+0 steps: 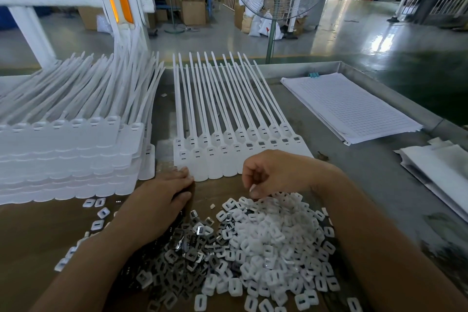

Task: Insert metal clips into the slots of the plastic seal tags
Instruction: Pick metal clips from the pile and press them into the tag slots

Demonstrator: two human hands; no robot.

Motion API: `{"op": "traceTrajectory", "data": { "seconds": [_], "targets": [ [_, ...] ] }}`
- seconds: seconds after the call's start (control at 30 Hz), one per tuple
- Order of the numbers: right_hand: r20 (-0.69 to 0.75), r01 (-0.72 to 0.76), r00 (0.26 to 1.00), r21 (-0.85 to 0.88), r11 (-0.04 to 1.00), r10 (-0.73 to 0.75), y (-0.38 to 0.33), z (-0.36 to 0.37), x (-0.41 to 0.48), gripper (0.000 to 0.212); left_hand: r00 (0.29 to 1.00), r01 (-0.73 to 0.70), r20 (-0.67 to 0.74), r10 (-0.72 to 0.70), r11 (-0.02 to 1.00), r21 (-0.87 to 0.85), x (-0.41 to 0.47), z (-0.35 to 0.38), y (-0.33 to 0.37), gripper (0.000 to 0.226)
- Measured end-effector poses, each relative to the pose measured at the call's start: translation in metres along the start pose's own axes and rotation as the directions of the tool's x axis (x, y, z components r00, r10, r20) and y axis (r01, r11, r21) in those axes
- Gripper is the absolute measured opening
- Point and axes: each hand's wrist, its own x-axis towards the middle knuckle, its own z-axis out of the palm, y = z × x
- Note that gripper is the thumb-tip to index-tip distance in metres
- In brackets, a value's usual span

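A fanned row of white plastic seal tags lies in the middle of the table, its long straps pointing away from me. Small slots show near each tag's head, some with dark metal in them. In front of me spreads a heap of metal clips mixed with white plastic caps. My left hand lies flat with fingertips touching the lower left edge of the tag row. My right hand hovers over the heap with fingers curled, thumb and forefinger close together; whether they pinch a piece is unclear.
A tall stack of more white tags fills the left side. A clipped pad of gridded paper lies at the right, with folded white sheets beyond. The metal table rim runs along the right. A standing fan is behind.
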Motion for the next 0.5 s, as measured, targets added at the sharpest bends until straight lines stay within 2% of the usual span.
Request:
{"op": "traceTrajectory", "data": {
  "seconds": [0.23,0.37,0.5],
  "targets": [
    [-0.289,0.017,0.957,0.098,0.995,0.012,0.011,-0.007,0.004,0.017,1.0,-0.002,-0.002,0.002,1.0,0.006,0.0,0.0,0.001,0.042],
    [-0.534,0.021,0.843,0.156,0.988,0.066,0.022,-0.013,0.013,0.023,1.0,-0.001,-0.014,0.001,1.0,-0.005,0.0,0.0,0.001,0.042],
    [-0.633,-0.032,0.763,0.169,0.985,0.133,0.033,-0.017,0.03,0.014,1.0,0.002,-0.016,-0.002,1.0,-0.016,0.001,0.0,0.0,0.042]
  ]
}}
